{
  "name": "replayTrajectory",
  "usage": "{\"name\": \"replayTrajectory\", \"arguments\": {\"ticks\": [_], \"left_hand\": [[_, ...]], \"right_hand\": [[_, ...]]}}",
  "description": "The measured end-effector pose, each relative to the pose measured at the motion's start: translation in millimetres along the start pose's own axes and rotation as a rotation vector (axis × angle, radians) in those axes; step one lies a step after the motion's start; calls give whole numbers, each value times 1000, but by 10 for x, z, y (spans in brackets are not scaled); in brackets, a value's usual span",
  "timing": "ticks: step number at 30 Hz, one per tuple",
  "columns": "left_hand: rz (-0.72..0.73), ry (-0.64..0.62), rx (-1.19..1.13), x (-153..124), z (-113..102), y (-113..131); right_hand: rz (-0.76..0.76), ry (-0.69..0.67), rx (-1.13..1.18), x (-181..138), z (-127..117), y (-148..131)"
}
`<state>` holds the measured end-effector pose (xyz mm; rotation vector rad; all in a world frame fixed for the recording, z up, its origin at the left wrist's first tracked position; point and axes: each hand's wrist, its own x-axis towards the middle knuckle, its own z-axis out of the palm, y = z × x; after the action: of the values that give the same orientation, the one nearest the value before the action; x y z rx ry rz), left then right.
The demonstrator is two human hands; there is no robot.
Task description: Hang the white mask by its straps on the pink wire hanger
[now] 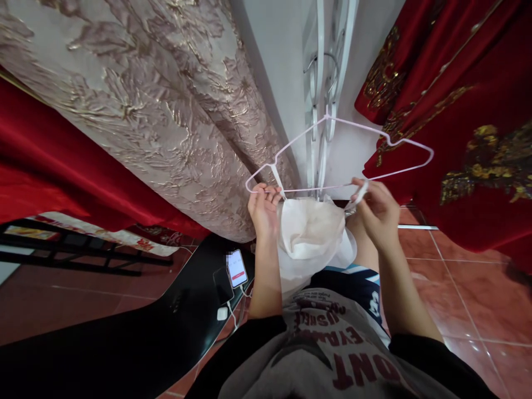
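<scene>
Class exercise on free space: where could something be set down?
Smooth black surface, left of the white-screened phone; red tiled floor, between right forearm and red embroidered fabric. Crowded: around the phone, with white block, dark rectangular device.

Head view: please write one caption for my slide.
Left hand at a pink clothes hanger, right hand holding a strap of a white garment.

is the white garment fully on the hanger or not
Partly on: the left strap hooks over the hanger, while the right hand holds the right strap away from the right notch.
</scene>
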<state>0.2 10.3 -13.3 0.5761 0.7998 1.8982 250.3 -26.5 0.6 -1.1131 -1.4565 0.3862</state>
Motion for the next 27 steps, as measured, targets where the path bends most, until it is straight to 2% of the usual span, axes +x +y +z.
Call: {"name": "replayTrajectory", "arguments": {"ticks": [3, 5, 6, 9, 12, 15, 19, 22, 27], "left_hand": [[68, -10, 31, 88, -50, 178], [86, -26, 49, 132, -70, 291], [85, -35, 52, 145, -73, 335], [49, -47, 58, 145, -48, 397], [31, -9, 57, 120, 4, 371], [42, 11, 13, 102, 40, 317], [16, -11, -10, 109, 30, 285], [16, -19, -20, 115, 14, 298], [-1, 11, 27, 73, 53, 312]], "right_hand": [[19, 326, -80, 67, -223, 141], [54, 415, -154, 167, -402, 204], [64, 404, -182, 231, -483, 214], [45, 247, -222, 451, -633, 136], [21, 104, -296, 646, -628, -63], [-20, 45, -401, 746, -548, -250], [-206, 69, -411, 712, -461, -345], [-260, 48, -341, 615, -399, -348], [-437, 216, -274, 401, -184, -362]]}}
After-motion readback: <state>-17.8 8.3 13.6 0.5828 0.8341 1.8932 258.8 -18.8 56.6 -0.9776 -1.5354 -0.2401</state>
